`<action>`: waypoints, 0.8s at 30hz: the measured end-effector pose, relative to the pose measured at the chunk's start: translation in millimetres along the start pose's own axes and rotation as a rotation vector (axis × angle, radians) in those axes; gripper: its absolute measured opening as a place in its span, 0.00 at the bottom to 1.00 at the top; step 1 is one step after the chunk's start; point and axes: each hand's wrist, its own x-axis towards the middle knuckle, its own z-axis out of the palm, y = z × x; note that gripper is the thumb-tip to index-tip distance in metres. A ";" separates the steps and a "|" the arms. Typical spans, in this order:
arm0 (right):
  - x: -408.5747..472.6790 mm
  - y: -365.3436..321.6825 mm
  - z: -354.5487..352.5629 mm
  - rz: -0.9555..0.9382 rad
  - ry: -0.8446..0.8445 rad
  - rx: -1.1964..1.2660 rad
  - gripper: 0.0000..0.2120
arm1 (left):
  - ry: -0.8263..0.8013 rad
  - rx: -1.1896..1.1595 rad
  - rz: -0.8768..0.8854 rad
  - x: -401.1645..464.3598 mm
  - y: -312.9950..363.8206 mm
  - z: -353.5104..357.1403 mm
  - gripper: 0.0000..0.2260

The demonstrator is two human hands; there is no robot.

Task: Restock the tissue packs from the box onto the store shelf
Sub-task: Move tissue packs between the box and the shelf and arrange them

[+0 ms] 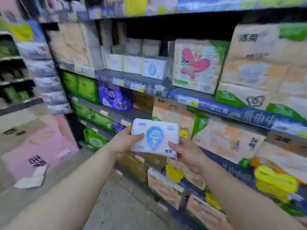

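Both arms were stretched forward, forearms bare. Left hand (pixel 123 144) gripped the left end of the tissue pack (pixel 155 137), thumb curled over its front face, fingers hidden behind. Right hand (pixel 187 154) held the lower right corner, thumb laid on the front, remaining fingers underneath and out of sight. Pack was white with a blue drop-shaped print, tilted slightly down to the right, held in the air in front of the store shelf (pixel 232 112) and clear of it.

Open room: the upper shelf bay had a dark gap above a low row of small white packs (pixel 137 64), one with the same blue drop mark. A pack with a pink flower print (pixel 195 65) stood just right of that row, and large beige bales (pixel 259 63) filled the bay's right side. Lower tiers held green packs (pixel 79 85) and a purple pack (pixel 114 97), with beige bales near the hands. Shelf edges carried blue strips and price tags.

Floor (pixel 108 209) was grey concrete. A pink carton (pixel 41 146) sat on the floor at left, some white scrap beside it. Frame was motion-blurred, so print was unreadable.
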 end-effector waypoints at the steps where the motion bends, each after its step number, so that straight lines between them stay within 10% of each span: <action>1: 15.9 -12.0 11.9 -0.032 -0.016 -0.007 0.10 | 0.006 0.003 0.024 8.4 10.5 -15.9 0.15; 16: 271.8 -169.4 56.3 -0.410 0.159 -0.382 0.17 | 0.195 0.146 0.416 218.8 176.4 -125.9 0.16; 24: 347.1 -195.1 36.3 -0.416 0.392 -0.383 0.13 | 0.006 0.287 0.499 346.3 214.1 -125.2 0.15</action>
